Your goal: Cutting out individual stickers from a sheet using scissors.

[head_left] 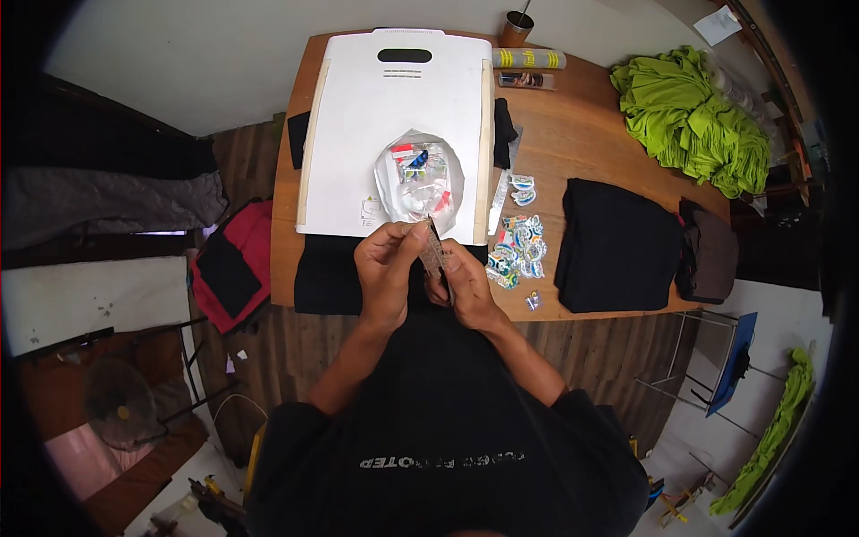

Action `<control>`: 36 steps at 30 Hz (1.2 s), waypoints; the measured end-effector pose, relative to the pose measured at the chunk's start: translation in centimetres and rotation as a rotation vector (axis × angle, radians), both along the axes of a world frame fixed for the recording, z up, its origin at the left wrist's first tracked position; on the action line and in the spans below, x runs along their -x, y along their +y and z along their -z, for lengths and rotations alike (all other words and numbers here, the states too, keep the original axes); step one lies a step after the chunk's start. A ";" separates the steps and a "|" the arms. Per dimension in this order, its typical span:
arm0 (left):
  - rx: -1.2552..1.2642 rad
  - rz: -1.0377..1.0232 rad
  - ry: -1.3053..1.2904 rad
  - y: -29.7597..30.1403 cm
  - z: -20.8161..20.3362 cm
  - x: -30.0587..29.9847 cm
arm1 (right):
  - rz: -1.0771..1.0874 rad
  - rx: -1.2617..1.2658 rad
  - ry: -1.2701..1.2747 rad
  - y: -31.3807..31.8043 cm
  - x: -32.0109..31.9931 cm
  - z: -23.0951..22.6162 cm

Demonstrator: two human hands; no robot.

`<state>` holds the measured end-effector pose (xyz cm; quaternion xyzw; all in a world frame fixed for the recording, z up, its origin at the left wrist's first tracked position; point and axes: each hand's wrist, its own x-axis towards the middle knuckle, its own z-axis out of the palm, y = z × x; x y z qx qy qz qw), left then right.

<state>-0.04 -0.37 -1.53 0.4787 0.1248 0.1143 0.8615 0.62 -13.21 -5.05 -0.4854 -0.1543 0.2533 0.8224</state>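
My left hand (386, 268) is closed, thumb and fingers pinching the upper end of a small greyish printed strip (431, 254). Close beside it, my right hand (471, 288) is closed on the strip's lower right side. A thin dark edge runs along the strip between the hands; I cannot make out whether it belongs to a separate tool. Just beyond my fingertips, a round white open bag (380, 179) holds clear and coloured plastic scraps. It rests on a large white board (344, 134) with a handle slot. Several cut-out shiny stickers (521, 249) lie to the right.
Folded black cloth (617, 246) lies on the wooden table (573, 134) at the right, a green fabric heap (684, 116) behind it. A brown cup (516, 29) and two rolls stand at the back. Red cloth (237, 268) is at left, near a fan (121, 407).
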 end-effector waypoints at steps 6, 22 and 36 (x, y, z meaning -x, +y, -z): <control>0.023 -0.012 -0.023 -0.2 -0.4 0.0 | -0.035 -0.076 -0.014 0.0 0.1 0.8; 0.033 0.001 0.011 -0.1 -0.3 0.0 | -0.029 -0.068 -0.023 -0.1 0.1 0.6; 0.045 0.008 -0.003 -0.1 -0.4 0.0 | -0.041 -0.066 -0.032 -0.3 0.1 1.0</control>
